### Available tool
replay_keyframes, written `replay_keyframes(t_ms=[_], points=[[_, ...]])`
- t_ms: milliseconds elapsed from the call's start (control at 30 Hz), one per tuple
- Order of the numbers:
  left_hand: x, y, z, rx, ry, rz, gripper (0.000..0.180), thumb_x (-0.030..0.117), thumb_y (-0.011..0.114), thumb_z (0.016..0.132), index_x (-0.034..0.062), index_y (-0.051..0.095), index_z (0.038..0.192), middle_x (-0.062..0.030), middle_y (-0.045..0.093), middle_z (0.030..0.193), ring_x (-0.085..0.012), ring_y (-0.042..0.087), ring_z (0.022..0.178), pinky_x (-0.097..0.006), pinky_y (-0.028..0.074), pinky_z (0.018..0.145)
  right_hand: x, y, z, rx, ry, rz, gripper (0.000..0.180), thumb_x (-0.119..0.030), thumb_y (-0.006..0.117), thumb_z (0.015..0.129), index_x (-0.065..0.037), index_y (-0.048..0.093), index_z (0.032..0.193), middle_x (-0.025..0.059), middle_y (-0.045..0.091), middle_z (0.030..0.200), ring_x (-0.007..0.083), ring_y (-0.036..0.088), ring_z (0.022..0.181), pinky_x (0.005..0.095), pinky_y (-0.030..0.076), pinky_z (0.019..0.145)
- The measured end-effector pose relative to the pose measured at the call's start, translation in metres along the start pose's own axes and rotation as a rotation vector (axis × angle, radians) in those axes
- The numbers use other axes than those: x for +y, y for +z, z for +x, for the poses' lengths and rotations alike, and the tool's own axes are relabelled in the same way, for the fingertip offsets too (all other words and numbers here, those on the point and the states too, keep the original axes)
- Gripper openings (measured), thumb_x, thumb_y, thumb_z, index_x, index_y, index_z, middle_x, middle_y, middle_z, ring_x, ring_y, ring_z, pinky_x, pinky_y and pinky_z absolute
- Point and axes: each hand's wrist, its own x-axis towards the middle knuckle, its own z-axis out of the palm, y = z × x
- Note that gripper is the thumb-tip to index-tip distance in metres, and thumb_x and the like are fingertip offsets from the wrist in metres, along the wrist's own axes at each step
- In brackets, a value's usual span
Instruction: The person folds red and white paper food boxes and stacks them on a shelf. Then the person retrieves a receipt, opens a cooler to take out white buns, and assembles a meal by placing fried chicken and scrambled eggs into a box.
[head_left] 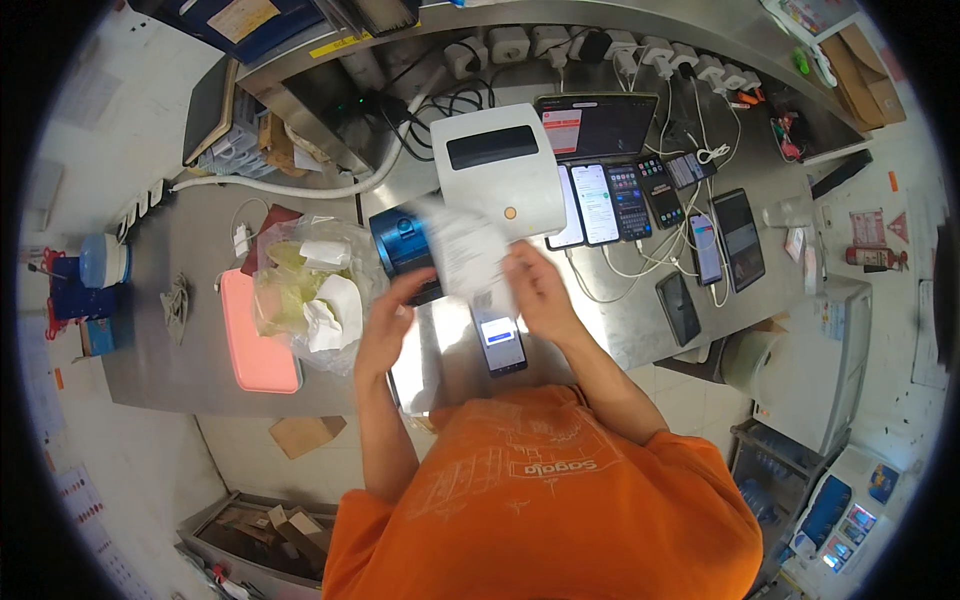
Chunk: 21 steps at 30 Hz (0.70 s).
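A long printed paper slip (468, 250), probably a receipt, is blurred by motion in front of the white printer (490, 185). My right hand (540, 290) is closed on the slip's right edge. At the slip's lower left, my left hand (390, 325) is open, its thumb and fingers apart and nothing seen in them. A blue device with a dark front (400, 240) stands just beyond that hand, partly covered by the slip. Below the slip, nearest my body, lies a lit smartphone (503, 350), its upper end overlapped by the paper.
A clear plastic bag with crumpled papers (335, 300) and a pink tray-like object (255, 335) lie on the left. Several phones (598, 205), a tablet (738, 240) and loose white cables (610, 290) spread over the right. A propped tablet (605, 125) and plugged-in chargers (550, 42) line the back.
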Motion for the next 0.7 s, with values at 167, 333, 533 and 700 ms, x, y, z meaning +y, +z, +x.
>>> replay_keyframes(t_ms=[167,333,533,700], points=[[0.019,0.065,0.014,0.341,-0.196,-0.134,0.030,0.021,0.063,0.097,-0.0030,0.066,0.114,-0.0038,0.070,0.099,-0.0080,0.061,0.085,-0.025,0.049,0.075,-0.029,0.018,0.000,-0.199,0.161,-0.076,0.019,-0.021,0.055,0.101,-0.002,0.057,0.106,0.0072,0.062,0.087,0.0151,0.057,0.080,0.0284,0.045,0.072],[0.026,0.075,0.020,0.666,-0.119,-0.621,0.020,0.011,0.068,0.092,-0.0009,0.065,0.108,-0.0060,0.070,0.100,-0.0127,0.065,0.086,-0.025,0.052,0.076,-0.030,0.018,-0.010,-0.190,0.047,-0.153,0.024,-0.019,0.061,0.099,0.000,0.064,0.085,-0.0023,0.060,0.067,0.0033,0.049,0.061,0.0225,0.039,0.054],[0.040,0.072,0.008,0.718,-0.128,-0.474,0.028,-0.001,0.074,0.081,-0.0016,0.065,0.108,-0.0073,0.070,0.100,-0.0136,0.066,0.085,-0.027,0.053,0.074,-0.041,0.038,-0.011,-0.189,-0.377,-0.629,0.025,-0.017,0.066,0.092,-0.002,0.059,0.073,0.0014,0.053,0.058,0.0103,0.044,0.053,0.0281,0.037,0.049],[0.032,0.063,-0.016,0.789,-0.188,-0.652,0.029,0.000,0.075,0.078,-0.0016,0.066,0.106,-0.0071,0.071,0.097,-0.0131,0.066,0.085,-0.027,0.053,0.075,-0.040,0.064,-0.017,-0.296,-0.989,-0.794,0.028,-0.004,0.076,0.077,-0.008,0.051,0.063,0.0064,0.048,0.055,0.0251,0.048,0.047,0.0361,0.039,0.046]])
